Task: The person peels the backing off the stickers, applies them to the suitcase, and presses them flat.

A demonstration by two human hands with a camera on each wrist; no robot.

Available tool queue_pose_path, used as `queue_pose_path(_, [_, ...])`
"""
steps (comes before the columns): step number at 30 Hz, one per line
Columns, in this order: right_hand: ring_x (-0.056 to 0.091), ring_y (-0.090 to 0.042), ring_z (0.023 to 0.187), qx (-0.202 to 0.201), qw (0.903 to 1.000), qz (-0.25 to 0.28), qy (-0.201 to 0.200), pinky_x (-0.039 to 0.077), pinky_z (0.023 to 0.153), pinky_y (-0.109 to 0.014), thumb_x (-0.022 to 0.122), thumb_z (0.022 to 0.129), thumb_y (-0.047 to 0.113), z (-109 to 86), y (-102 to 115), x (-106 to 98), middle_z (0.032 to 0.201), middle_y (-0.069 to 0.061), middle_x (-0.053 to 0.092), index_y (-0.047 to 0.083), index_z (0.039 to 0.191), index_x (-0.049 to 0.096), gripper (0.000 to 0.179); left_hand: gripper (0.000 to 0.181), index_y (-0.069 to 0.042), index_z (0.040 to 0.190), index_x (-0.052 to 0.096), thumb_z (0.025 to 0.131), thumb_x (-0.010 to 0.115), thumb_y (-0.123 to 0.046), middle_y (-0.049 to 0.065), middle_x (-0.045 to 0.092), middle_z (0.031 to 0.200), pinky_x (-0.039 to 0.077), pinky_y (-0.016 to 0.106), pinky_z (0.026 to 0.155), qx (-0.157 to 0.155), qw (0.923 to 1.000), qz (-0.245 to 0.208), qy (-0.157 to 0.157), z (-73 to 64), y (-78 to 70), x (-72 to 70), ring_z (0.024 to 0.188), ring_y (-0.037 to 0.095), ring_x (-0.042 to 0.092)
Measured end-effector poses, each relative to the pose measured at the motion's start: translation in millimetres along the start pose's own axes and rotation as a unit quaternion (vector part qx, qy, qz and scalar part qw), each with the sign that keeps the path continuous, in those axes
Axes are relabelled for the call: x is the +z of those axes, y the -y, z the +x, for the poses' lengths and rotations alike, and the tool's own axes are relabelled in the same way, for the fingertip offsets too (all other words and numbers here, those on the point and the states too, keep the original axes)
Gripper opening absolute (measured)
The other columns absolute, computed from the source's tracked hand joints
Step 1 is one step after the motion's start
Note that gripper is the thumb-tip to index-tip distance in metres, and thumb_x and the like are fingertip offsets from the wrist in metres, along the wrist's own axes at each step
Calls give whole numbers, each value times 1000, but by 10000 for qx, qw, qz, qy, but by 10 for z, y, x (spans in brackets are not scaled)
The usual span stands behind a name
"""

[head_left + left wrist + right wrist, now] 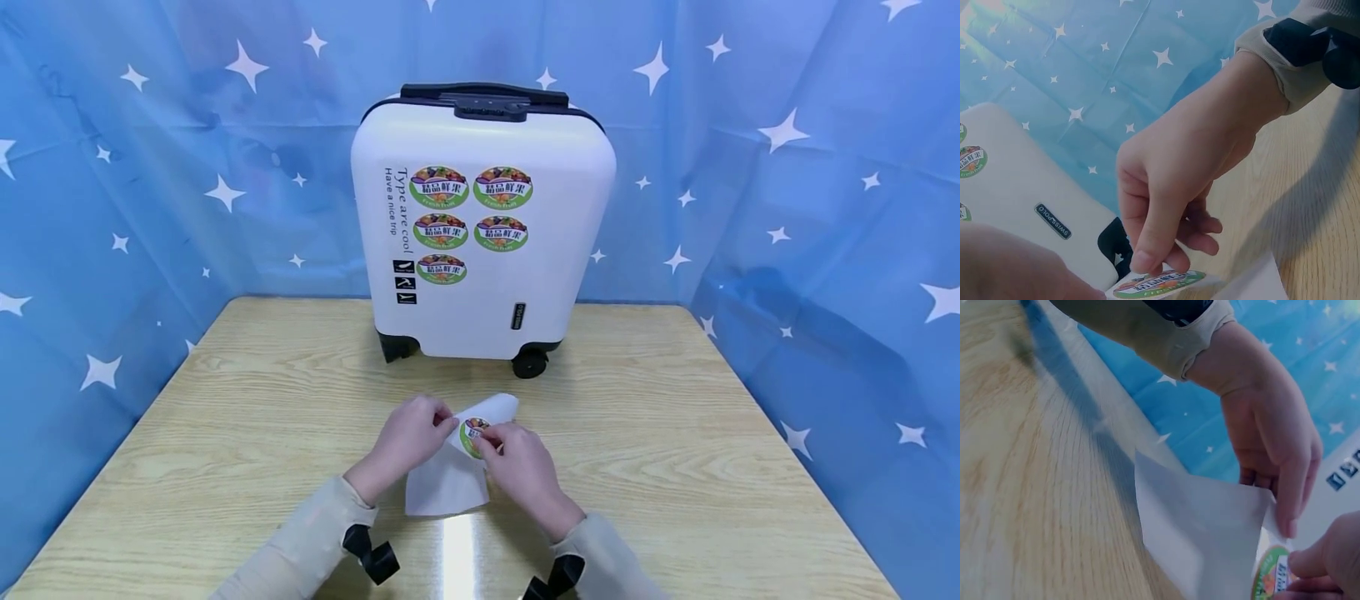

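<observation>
My left hand (411,437) grips the edge of a white sheet of backing paper (447,488) between thumb and fingers. On the folded-over part of that sheet is an oval fruit sticker (468,431) with a green rim. My right hand (523,468) pinches the sticker's edge with thumb and forefinger. In the left wrist view the right thumb and fingertips press together on the colourful sticker (1159,285). The right wrist view shows the sheet (1204,519) bent up, its lower flap hanging toward me.
Behind my hands a white suitcase (562,217) stands upright on the wooden table (675,433). Several matching stickers sit on its front in two columns, such as the lower left one (441,269). A blue star-patterned curtain (750,208) surrounds the table at back and sides.
</observation>
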State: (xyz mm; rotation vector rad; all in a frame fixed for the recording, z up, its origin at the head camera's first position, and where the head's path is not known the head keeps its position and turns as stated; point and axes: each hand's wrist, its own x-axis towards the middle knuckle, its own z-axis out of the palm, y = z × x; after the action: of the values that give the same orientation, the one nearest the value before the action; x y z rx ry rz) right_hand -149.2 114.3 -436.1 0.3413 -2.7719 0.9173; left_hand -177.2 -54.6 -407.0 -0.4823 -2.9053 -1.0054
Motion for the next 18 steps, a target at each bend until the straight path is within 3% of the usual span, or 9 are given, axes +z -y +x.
queue_pose_path(10, [52, -5, 60, 143, 9991, 407, -60, 42, 50, -21, 66, 87, 24, 13, 21, -9, 74, 6, 63, 13, 82, 71, 13, 14, -2, 78, 69, 88, 60, -8, 2, 61, 69, 42, 24, 48, 247, 9968, -722, 224, 18, -65, 43, 54, 10, 50])
queue_pose_path(18, [55, -7, 63, -113, 9969, 683, -384, 44, 55, -20, 67, 86, 21, 16, 39, -17, 78, 0, 66, 10, 83, 71, 13, 14, 1, 80, 67, 89, 56, -2, 7, 62, 71, 43, 24, 48, 413, 9895, -1321, 416, 6, -122, 45, 57, 11, 52])
